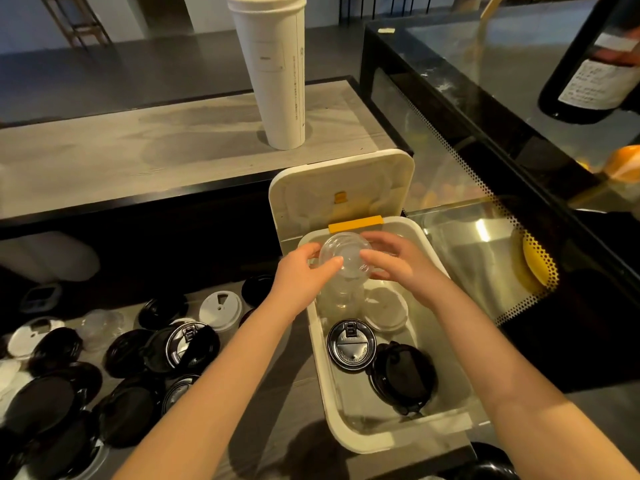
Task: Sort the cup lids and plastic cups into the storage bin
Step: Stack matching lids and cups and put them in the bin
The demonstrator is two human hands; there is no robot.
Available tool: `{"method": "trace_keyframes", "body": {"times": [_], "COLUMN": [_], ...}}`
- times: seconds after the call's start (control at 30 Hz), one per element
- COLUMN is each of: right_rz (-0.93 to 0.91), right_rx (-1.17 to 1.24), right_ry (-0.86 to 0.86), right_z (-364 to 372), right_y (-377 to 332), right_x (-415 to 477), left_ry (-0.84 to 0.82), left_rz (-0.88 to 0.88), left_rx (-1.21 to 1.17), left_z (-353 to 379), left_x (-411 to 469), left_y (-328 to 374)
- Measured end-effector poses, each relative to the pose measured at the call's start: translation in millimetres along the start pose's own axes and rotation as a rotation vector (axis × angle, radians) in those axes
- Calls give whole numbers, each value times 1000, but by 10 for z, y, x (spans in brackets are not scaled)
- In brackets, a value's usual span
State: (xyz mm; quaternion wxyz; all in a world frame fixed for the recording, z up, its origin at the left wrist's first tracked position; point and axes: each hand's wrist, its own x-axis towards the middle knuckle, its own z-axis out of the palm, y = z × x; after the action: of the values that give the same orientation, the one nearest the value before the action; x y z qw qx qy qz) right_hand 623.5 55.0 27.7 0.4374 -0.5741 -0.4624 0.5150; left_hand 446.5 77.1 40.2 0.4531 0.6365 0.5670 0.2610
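You have a clear plastic cup (pixel 346 258) between both hands, held over the far end of the open storage bin (pixel 320 375). Your left hand (pixel 301 268) pinches one side with thumb and fingers and your right hand (pixel 398 261) pinches the other. Whether it is one cup or several nested together is hard to tell through the clear walls.

Expect it to be very light and thin-walled. It will likely buckle or crackle if you squeeze, and the smooth plastic may slip. Hold it near the rim or the base, where it is probably stiffest, and use light pressure.

Inside the bin lie two black lids (pixel 351 344) and a white lid (pixel 386 310), with clear pieces beside them. The bin's cover (pixel 346 185) stands open at the back.

The bin sits on a grey table (pixel 277 393). A loose heap of lids (pixel 131 355), black and white, lies to your left. A raised wooden ledge behind carries a tall stack of paper cups (pixel 277 71), and a glass display case (pixel 485 133) stands on your right. The room is dim.
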Motion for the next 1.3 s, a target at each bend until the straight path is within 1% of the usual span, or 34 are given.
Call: {"method": "trace_keyframes", "body": {"times": [0.07,0.13,0.2,0.27,0.33,0.43,0.53,0.67,0.77,0.9,1.0,1.1,1.2,1.3], "right_rz": [78,167,233,274,312,332,332,323,329,240,76,-83,-250,-321], "right_rx": [-17,-129,-213,-286,-398,-558,-545,-672,-701,-731,-780,-804,-819,-806], "right_ry": [83,152,176,185,179,155,195,168,172,297,333,304,239,138], "right_z": [-18,-27,-6,48,125,223,252,232,245,345,489,743,1074,1436], "right_y": [56,161,296,407,501,677,763,711,643,460,274,74,-66,-114], "right_x": [47,110,185,265,330,365,353,387,375,244,57,-155,-337,-479], "left_ry": [60,95,56,-17,-62,-84,-80,-85,-101,-104,-78,-49,-9,18], "left_rz": [75,152,167,152,166,169,164,177,203,171,156,160,150,110], "left_rx": [119,288,418,495,535,546,583,585,600,709,776,801,805,792], "left_z": [-44,-102,-136,-139,-135,-140,-134,-138,-174,-281,-447,-694,-995,-1309], "left_x": [-17,-61,-115,-169,-209,-217,-211,-202,-211,-259,-329,-451,-616,-786], "left_y": [-39,-111,-230,-345,-411,-436,-440,-443,-442,-468,-520,-600,-725,-910]}}
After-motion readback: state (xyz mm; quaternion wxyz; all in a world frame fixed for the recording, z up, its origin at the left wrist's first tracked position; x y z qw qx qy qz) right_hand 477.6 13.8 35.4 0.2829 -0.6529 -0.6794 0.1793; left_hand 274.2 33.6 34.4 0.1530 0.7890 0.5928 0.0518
